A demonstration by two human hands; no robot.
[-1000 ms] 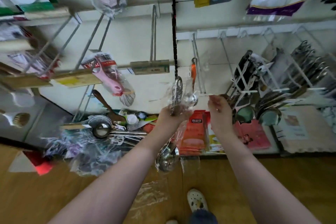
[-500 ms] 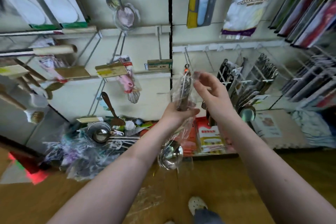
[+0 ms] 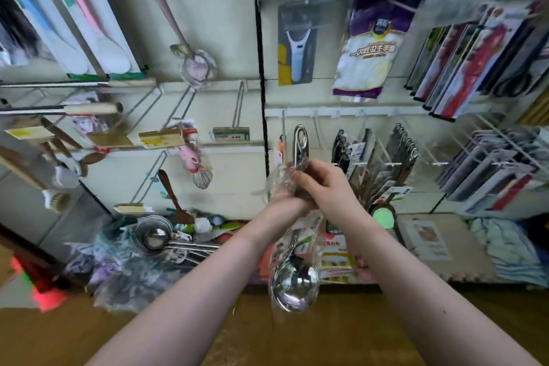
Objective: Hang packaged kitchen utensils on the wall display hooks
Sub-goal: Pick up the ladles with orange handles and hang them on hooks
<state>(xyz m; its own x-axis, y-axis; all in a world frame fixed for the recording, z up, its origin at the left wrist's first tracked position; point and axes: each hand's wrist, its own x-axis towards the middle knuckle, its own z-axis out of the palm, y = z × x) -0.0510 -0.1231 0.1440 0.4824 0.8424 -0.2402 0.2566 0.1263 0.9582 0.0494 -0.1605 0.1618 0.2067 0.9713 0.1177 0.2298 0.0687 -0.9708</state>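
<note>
Both hands clasped round a wrapped steel ladle (image 3: 295,285) before the hook wall

The left hand (image 3: 282,202) curled in from below and the right hand (image 3: 323,187) closed over it, fingers bent tight about the ladle's handle and the crinkled clear wrap (image 3: 277,178) bunched there. The ladle stood upright between them, close to the wall. Its polished, slotted end poked above the knuckles just beside a thin white wire hook (image 3: 283,128), and its round, mirror-bright bowl hung below the wrists inside glossy film
</note>
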